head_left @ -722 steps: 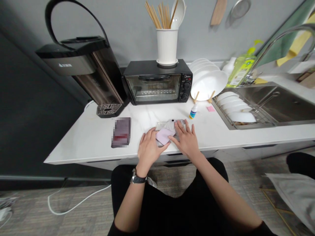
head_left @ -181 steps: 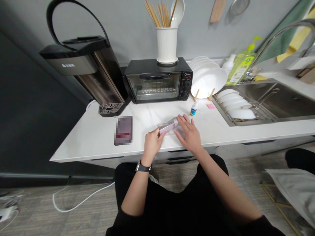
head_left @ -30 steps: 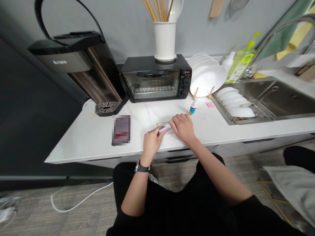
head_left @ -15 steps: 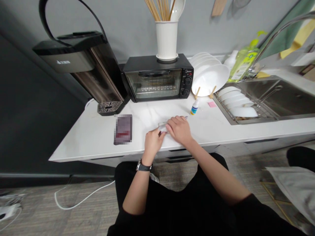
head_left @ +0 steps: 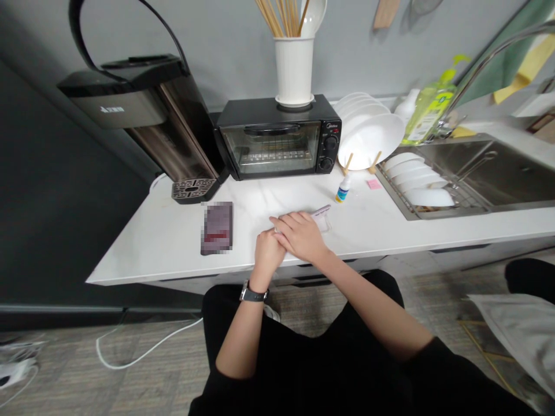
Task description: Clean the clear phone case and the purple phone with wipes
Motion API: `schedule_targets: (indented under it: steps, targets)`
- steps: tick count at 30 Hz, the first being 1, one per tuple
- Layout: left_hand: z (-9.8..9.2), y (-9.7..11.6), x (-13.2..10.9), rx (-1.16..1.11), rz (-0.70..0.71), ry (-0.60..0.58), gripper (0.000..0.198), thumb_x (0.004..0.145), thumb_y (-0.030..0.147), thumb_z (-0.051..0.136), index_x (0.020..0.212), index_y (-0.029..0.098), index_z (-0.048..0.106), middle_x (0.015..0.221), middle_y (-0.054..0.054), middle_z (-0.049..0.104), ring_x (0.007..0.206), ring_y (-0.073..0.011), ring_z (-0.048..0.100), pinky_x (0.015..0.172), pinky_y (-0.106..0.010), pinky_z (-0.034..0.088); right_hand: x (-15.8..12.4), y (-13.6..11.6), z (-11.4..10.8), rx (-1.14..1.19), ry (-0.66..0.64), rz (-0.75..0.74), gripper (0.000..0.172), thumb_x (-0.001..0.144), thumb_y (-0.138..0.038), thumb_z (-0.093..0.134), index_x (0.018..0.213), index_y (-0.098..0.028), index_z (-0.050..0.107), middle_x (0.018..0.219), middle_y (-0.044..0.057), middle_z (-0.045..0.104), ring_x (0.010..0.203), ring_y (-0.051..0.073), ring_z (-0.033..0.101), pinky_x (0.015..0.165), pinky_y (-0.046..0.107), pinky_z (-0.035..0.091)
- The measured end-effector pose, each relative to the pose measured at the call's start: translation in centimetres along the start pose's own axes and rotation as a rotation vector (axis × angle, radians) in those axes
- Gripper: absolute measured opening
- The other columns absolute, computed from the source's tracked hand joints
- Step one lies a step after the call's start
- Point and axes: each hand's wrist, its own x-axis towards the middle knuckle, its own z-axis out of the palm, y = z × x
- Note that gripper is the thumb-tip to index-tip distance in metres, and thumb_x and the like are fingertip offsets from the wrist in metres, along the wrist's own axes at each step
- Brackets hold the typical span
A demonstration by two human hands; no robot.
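Observation:
A clear, flat plastic pouch with a dark-marked edge lies on the white counter under my hands, mostly hidden by them. My left hand, with a watch on the wrist, is closed at the pouch's left end. Its fingertips are partly covered. Across the pouch lies my right hand, palm down with fingers stretched leftward, touching the left hand. A small bottle with a white cap, blue label and yellow base stands upright just beyond. Left of my hands rests a dark rectangular item, pixelated.
Behind stand a toaster oven with a white utensil holder on top and a tall drink dispenser. To the right are racked plates, a pink note and a sink with bowls.
My right hand has slid left over the pouch onto my left hand's fingers, uncovering the pouch's right end. The left hand has barely moved.

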Motion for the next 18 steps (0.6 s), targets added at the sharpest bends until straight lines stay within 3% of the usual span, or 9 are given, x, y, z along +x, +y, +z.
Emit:
schedule_targets:
  steps: [4,7,9,14,16,18]
  targets:
    - [-0.1,0.1,-0.2,-0.165,0.031,0.048,0.023,0.100,0.033,0.062,0.112,0.020,0.077,0.094,-0.009,0.082,0.085,-0.0219,0.075,0.073,-0.026,0.047,-0.7,5.0,-1.2,-0.131,0.049,0.266,0.046,0.112,-0.032,0.038,0.085,-0.017,0.072,0.082,0.009,0.071,0.084,0.025,0.058,0.079,0.041,0.034]
    - [0.0,0.2,-0.2,-0.195,0.035,0.069,0.027,0.100,0.037,0.064,0.119,0.023,0.076,0.097,-0.008,0.082,0.088,-0.0229,0.076,0.074,-0.026,0.048,-0.9,6.4,-1.6,-0.200,0.135,0.424,0.047,0.111,-0.025,0.035,0.080,-0.018,0.069,0.080,0.009,0.070,0.081,0.025,0.057,0.080,0.041,0.034]
    - [0.0,0.1,-0.1,-0.174,0.027,0.065,0.025,0.100,0.035,0.063,0.117,0.023,0.076,0.097,-0.008,0.082,0.089,-0.0230,0.076,0.075,-0.027,0.048,-0.7,5.1,-1.3,-0.189,0.142,0.394,0.042,0.110,-0.026,0.037,0.086,-0.018,0.070,0.085,0.010,0.071,0.086,0.026,0.057,0.087,0.042,0.035]
    - [0.1,-0.1,0.2,0.032,-0.029,-0.019,0.020,0.092,0.013,0.058,0.089,0.014,0.078,0.084,-0.014,0.079,0.079,-0.0253,0.074,0.070,-0.030,0.047,0.3,-0.4,0.2,0.038,0.041,0.035,0.034,0.111,-0.032,0.041,0.126,-0.017,0.067,0.112,0.010,0.074,0.105,0.026,0.057,0.099,0.042,0.036]
    - [0.0,-0.1,0.2,0.050,-0.033,-0.022,0.020,0.091,0.012,0.058,0.085,0.014,0.078,0.083,-0.015,0.079,0.078,-0.0254,0.074,0.070,-0.030,0.047,0.3,-0.4,0.2,0.051,0.018,-0.001,0.035,0.111,-0.034,0.041,0.129,-0.017,0.066,0.112,0.010,0.074,0.104,0.026,0.057,0.095,0.041,0.036]
    - [0.0,0.0,0.1,-0.022,-0.023,0.003,0.020,0.096,0.019,0.060,0.090,0.015,0.078,0.085,-0.013,0.080,0.079,-0.0242,0.074,0.071,-0.029,0.047,0.0,1.3,-0.2,-0.005,0.013,0.070,0.036,0.111,-0.035,0.040,0.114,-0.017,0.071,0.101,0.009,0.074,0.097,0.026,0.058,0.089,0.041,0.035]
